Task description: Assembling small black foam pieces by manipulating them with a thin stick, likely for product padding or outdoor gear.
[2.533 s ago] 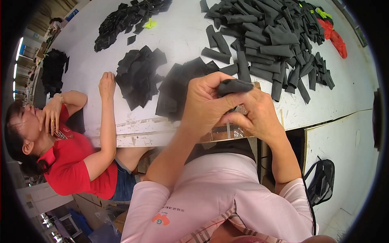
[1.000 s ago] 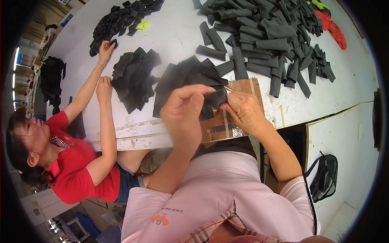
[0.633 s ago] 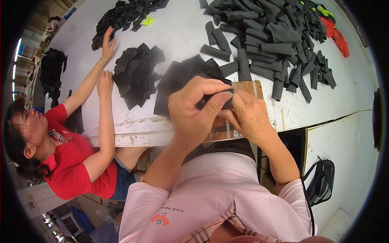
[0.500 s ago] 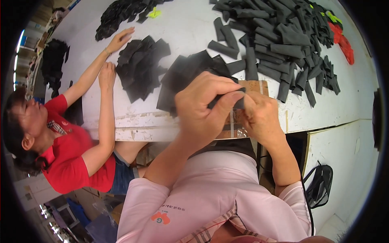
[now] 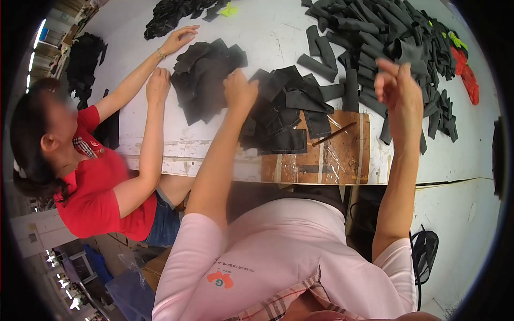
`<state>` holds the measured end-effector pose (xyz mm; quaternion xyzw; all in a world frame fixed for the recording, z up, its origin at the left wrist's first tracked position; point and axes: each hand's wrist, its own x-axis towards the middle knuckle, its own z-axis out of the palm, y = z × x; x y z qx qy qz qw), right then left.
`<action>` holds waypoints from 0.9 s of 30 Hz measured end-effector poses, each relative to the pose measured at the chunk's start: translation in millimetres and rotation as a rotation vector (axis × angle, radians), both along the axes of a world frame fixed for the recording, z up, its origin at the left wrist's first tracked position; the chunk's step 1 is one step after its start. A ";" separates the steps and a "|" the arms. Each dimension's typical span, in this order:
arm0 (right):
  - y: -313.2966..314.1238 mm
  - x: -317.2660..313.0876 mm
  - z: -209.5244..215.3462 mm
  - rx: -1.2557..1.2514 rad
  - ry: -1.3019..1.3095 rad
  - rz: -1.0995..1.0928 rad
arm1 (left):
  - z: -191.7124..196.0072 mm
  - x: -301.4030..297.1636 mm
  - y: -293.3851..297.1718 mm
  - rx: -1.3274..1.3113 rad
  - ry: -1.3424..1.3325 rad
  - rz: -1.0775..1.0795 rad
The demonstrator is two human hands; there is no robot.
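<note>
My left hand (image 5: pixel 241 92) is at the edge of a pile of black fabric pieces (image 5: pixel 201 80), its fingers curled and its thumb apart. What lies under its fingertips is hidden. My right hand (image 5: pixel 400 101) is raised at the big heap of dark, tube-like folded fabric pieces (image 5: pixel 369 53), fingers apart and holding nothing. Between my arms, flat black fabric pieces (image 5: pixel 284 104) with stitched edges overlap a brown board (image 5: pixel 353 155). A thin dark stick (image 5: pixel 334 134) lies slanted on that board.
A person in a red shirt (image 5: pixel 99 184) sits at the left, both hands (image 5: pixel 158 85) over the white table (image 5: pixel 267 43). More black pieces (image 5: pixel 171 18) and a yellow scrap (image 5: pixel 229 9) are at the back. A red bag (image 5: pixel 467 75) lies far right; a black bag (image 5: pixel 425 254) hangs below.
My hands have parted from the dark piece they held together. The left has moved left to the black pieces, the right to the heap. The board and stick are now uncovered.
</note>
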<state>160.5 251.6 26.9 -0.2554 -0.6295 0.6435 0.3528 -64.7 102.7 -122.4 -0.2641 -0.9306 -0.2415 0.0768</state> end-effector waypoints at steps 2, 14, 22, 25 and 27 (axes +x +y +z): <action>-7.5 17.2 -23.1 0.036 -0.092 -0.016 | -4.1 -16.0 0.8 -0.001 -0.049 -0.056; -116.7 23.3 -54.5 0.168 -0.341 0.360 | 107.2 30.1 -32.9 0.871 -0.303 -0.291; -132.3 -22.9 -65.5 -0.509 -0.105 0.502 | 110.8 82.8 -69.1 0.698 -0.802 -0.470; -140.0 -27.9 -69.1 -0.706 0.020 0.444 | 108.3 102.2 -89.6 0.954 -0.945 -0.299; -144.8 -29.7 -65.0 -0.781 0.041 0.371 | 93.4 112.4 -110.7 1.257 -1.164 -0.238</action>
